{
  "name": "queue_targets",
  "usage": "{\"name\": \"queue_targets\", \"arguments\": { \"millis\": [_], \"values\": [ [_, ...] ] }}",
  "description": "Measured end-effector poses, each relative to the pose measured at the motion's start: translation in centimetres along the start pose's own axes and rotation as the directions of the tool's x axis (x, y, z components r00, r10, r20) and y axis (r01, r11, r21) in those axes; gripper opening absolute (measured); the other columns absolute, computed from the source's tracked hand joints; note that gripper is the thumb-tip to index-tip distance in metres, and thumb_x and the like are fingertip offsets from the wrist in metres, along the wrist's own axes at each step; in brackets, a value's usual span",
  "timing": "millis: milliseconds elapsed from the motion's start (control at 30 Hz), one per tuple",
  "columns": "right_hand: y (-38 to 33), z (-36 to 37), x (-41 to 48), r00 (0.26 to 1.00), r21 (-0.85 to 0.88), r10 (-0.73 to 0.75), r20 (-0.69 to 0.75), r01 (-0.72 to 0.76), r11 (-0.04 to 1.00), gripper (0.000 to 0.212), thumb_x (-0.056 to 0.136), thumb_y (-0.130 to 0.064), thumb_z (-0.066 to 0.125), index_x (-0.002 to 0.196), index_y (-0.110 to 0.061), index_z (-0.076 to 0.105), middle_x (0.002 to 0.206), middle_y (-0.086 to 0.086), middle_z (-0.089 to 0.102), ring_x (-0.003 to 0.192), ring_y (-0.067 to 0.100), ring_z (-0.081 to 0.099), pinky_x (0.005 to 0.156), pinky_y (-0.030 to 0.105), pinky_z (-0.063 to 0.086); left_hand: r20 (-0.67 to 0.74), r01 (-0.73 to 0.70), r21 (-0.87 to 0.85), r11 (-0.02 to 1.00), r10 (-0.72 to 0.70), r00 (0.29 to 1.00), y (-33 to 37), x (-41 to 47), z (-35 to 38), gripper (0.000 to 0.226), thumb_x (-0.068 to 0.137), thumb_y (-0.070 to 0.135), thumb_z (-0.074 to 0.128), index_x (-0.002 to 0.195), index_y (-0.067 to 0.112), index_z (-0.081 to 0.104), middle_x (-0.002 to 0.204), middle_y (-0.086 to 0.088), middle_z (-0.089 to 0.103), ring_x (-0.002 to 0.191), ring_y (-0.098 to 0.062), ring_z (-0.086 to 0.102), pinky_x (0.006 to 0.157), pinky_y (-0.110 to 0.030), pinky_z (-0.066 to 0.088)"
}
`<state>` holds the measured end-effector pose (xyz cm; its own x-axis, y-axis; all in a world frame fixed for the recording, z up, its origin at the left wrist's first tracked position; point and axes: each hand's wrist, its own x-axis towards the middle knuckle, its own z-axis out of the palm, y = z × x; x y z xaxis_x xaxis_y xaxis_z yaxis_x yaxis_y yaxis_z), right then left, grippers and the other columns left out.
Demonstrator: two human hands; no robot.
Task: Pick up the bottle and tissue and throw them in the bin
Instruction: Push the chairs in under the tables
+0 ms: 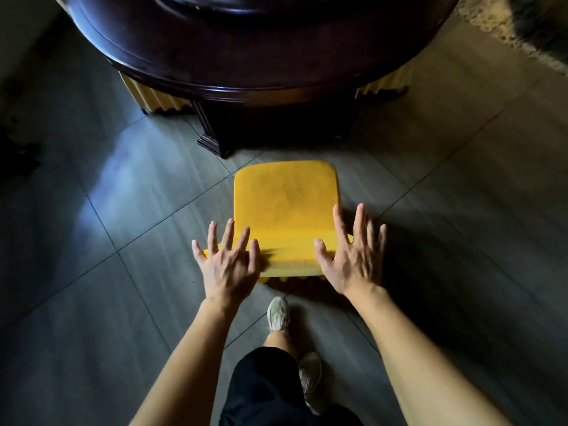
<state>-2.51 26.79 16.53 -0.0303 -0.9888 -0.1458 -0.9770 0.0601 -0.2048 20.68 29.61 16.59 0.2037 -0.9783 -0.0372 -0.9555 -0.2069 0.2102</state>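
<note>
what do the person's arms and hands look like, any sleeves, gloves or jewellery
Both are bare. The left arm and right arm show no sleeve anywhere in view. The left hand and right hand wear no gloves, and no ring, watch or bracelet shows on either hand or wrist.

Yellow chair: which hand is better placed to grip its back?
Left, marginally: the left hand overlaps the back of the yellow chair; the right hand sits mostly beyond its edge. Both open, empty.
</note>
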Motion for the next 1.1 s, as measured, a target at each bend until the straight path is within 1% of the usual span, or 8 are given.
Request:
{"name": "queue_targets", "arguments": {
  "millis": [133,300,633,900,1000,1100],
  "values": [
    [0.1,0.3,0.9,0.999,0.003,-0.017,-0.047,0.017,1.0,0.078,0.093,-0.066,0.02,0.163,-0.032,0.01,0.169,0.02,0.008,0.153,0.037,0.023,0.124,0.059,0.005,-0.057,0.01,0.004,1.0,-0.01,0.998,0.0,0.7,0.5,0.057,0.098,0.054,0.025,0.136,0.032,0.063,0.154,-0.004,0.05,0.152,-0.034,0.027,0.116,-0.07,0.015],
    [0.6,0.3,2.5,0.996,0.006,-0.042,-0.078,0.042,0.999,0.077,0.093,-0.062,0.026,0.163,-0.03,0.014,0.169,0.019,0.011,0.151,0.037,0.026,0.124,0.058,0.008,-0.114,0.018,0.005,1.0,-0.017,0.993,0.7,1.6,0.8,0.058,0.099,0.053,0.027,0.137,0.028,0.063,0.15,-0.004,0.055,0.15,-0.034,0.031,0.116,-0.068,0.019],
    [0.0,-0.3,7.5,0.992,0.006,-0.067,-0.106,0.068,0.998,0.076,0.093,-0.06,0.027,0.162,-0.03,0.017,0.169,0.018,0.016,0.151,0.036,0.028,0.123,0.06,0.008,-0.159,0.053,0.001,0.999,-0.052,0.986,1.3,5.4,1.3,0.057,0.099,0.054,0.029,0.136,0.029,0.063,0.151,-0.004,0.053,0.149,-0.034,0.033,0.117,-0.066,0.02],
    [-1.6,-0.9,12.2,0.988,0.027,-0.1,-0.114,0.104,0.994,0.076,0.092,-0.06,0.024,0.162,-0.032,0.014,0.168,0.017,0.017,0.154,0.035,0.021,0.124,0.061,0.005,-0.155,0.087,-0.006,0.996,-0.087,0.984,1.2,9.8,1.0,0.059,0.099,0.056,0.025,0.135,0.031,0.064,0.153,-0.004,0.052,0.149,-0.035,0.033,0.117,-0.066,0.02],
    [-2.1,-1.0,13.5,0.987,0.033,-0.128,-0.1,0.132,0.991,0.076,0.091,-0.059,0.024,0.162,-0.032,0.017,0.167,0.014,0.023,0.155,0.033,0.021,0.124,0.061,0.006,-0.197,0.072,-0.009,0.997,-0.072,0.978,0.9,11.1,1.1,0.058,0.099,0.055,0.026,0.129,0.03,0.068,0.15,-0.005,0.055,0.147,-0.035,0.038,0.116,-0.065,0.024],
    [-2.7,-1.1,14.8,0.987,0.024,-0.144,-0.067,0.146,0.989,0.075,0.091,-0.058,0.022,0.162,-0.033,0.017,0.166,0.011,0.028,0.154,0.031,0.025,0.124,0.059,0.005,-0.245,0.058,-0.016,0.998,-0.06,0.968,0.6,12.5,1.2,0.057,0.099,0.055,0.027,0.125,0.029,0.072,0.148,-0.005,0.057,0.145,-0.035,0.04,0.115,-0.063,0.026]
  ]
}}
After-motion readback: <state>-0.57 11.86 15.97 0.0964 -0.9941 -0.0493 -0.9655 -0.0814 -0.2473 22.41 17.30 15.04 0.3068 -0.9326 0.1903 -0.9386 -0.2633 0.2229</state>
